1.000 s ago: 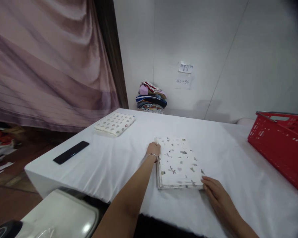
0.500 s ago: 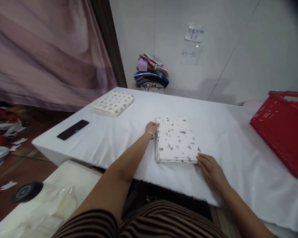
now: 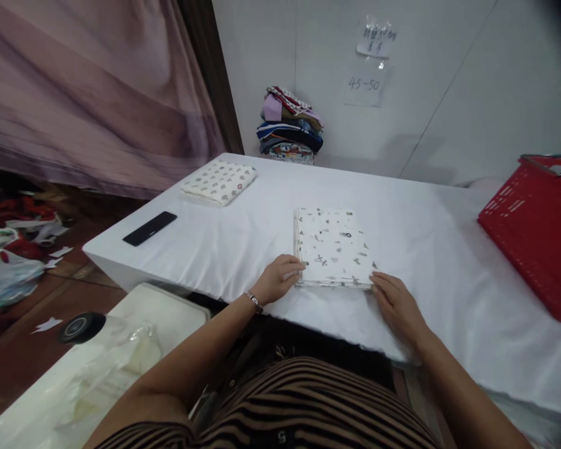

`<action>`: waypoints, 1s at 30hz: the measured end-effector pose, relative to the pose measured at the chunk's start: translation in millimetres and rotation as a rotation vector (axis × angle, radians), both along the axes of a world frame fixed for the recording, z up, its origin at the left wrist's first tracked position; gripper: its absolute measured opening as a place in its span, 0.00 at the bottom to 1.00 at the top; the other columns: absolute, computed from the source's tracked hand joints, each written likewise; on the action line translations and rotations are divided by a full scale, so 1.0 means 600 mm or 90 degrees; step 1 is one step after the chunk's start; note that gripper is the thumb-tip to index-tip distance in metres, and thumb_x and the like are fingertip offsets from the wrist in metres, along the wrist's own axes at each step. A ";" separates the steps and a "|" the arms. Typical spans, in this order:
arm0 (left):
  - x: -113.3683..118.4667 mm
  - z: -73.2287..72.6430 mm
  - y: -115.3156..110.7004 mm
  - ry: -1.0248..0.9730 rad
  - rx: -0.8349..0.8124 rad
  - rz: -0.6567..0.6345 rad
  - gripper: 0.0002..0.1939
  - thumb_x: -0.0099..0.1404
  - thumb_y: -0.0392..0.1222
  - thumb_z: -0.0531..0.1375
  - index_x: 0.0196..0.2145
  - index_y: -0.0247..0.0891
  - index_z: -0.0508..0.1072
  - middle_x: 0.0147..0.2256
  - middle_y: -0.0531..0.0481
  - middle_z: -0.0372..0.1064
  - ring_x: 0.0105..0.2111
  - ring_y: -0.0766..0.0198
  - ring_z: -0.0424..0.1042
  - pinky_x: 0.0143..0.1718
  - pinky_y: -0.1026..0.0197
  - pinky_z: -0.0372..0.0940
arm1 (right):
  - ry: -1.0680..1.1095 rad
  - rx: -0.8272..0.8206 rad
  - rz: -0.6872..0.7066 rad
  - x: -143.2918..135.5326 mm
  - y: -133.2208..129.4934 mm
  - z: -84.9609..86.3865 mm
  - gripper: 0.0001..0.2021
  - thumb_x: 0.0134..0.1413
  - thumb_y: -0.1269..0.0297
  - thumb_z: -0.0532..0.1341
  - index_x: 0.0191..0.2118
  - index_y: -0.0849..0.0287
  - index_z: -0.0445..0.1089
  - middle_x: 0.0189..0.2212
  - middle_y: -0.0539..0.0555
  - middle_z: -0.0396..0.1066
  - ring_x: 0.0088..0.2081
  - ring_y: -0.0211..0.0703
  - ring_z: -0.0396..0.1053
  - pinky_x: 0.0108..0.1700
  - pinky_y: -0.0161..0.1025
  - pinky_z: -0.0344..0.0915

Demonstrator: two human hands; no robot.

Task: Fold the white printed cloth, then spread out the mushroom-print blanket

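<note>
A folded white cloth with small printed figures [image 3: 334,246] lies flat on the white-covered table [image 3: 206,243]. At its near left corner is my left hand [image 3: 279,278], fingers closed on the cloth's edge. My right hand [image 3: 395,302] pinches the near right corner between thumb and fingers. The cloth's layers show along its left and near edges. Another folded patterned cloth [image 3: 220,182] rests at the far left of the table.
A black flat object [image 3: 150,228] lies near the table's left edge. A red basket [image 3: 535,231] stands at the right. Behind the table is a stack of folded fabrics [image 3: 290,128]. A lower white surface with plastic bags [image 3: 116,368] is at the lower left.
My left hand has moved from the cloth's far left edge down to its near left corner. My right hand has stayed at the near right corner. The view has shifted slightly.
</note>
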State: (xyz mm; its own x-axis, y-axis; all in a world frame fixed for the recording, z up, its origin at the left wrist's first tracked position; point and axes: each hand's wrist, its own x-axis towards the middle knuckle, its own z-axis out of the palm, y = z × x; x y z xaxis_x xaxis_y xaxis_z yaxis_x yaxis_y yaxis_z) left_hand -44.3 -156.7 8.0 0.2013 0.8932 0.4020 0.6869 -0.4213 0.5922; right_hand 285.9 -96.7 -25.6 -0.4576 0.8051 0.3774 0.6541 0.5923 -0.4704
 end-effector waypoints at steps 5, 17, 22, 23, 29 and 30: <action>-0.003 -0.002 -0.006 0.110 0.031 -0.062 0.15 0.63 0.33 0.50 0.46 0.41 0.69 0.47 0.45 0.64 0.46 0.64 0.64 0.45 0.57 0.64 | 0.019 -0.004 -0.030 0.004 -0.004 -0.007 0.18 0.58 0.59 0.51 0.53 0.54 0.64 0.55 0.55 0.59 0.55 0.46 0.57 0.56 0.47 0.58; 0.001 0.007 -0.003 0.257 0.031 -0.077 0.13 0.65 0.37 0.48 0.43 0.40 0.70 0.50 0.46 0.64 0.46 0.61 0.64 0.46 0.56 0.63 | 0.030 -0.039 -0.047 0.013 0.003 -0.013 0.17 0.58 0.60 0.50 0.51 0.54 0.67 0.53 0.54 0.63 0.54 0.45 0.59 0.57 0.47 0.57; -0.001 0.005 0.010 0.294 0.065 -0.105 0.13 0.65 0.35 0.49 0.41 0.40 0.71 0.46 0.47 0.68 0.45 0.61 0.65 0.46 0.55 0.63 | 0.029 -0.057 -0.067 0.011 0.004 -0.007 0.18 0.56 0.60 0.52 0.52 0.54 0.66 0.53 0.54 0.62 0.54 0.45 0.59 0.55 0.46 0.58; -0.002 0.002 0.012 0.300 0.073 -0.108 0.13 0.65 0.35 0.48 0.40 0.39 0.71 0.45 0.47 0.69 0.44 0.61 0.65 0.46 0.55 0.63 | 0.029 -0.060 -0.066 0.011 0.003 -0.006 0.18 0.56 0.60 0.52 0.51 0.55 0.66 0.53 0.54 0.62 0.54 0.45 0.59 0.56 0.46 0.58; -0.013 -0.024 0.007 0.281 0.118 -0.055 0.14 0.64 0.34 0.49 0.43 0.40 0.70 0.46 0.47 0.69 0.45 0.61 0.67 0.44 0.55 0.65 | 0.161 -0.158 -0.087 0.004 0.003 -0.002 0.17 0.51 0.64 0.55 0.48 0.56 0.67 0.49 0.54 0.66 0.48 0.45 0.64 0.52 0.46 0.61; -0.014 -0.027 0.005 0.275 0.123 -0.044 0.14 0.64 0.35 0.49 0.43 0.40 0.70 0.46 0.47 0.69 0.45 0.60 0.67 0.44 0.54 0.65 | 0.211 -0.214 -0.118 0.003 0.004 -0.001 0.18 0.50 0.65 0.55 0.48 0.56 0.67 0.47 0.53 0.68 0.45 0.44 0.66 0.49 0.46 0.64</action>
State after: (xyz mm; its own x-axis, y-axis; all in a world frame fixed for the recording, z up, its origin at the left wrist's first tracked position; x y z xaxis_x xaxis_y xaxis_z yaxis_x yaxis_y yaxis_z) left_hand -52.9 -153.9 -8.3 0.4427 0.7892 0.4257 0.8194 -0.5488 0.1653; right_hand 287.6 -94.4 -26.2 -0.1946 0.9635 0.1839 0.5175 0.2601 -0.8152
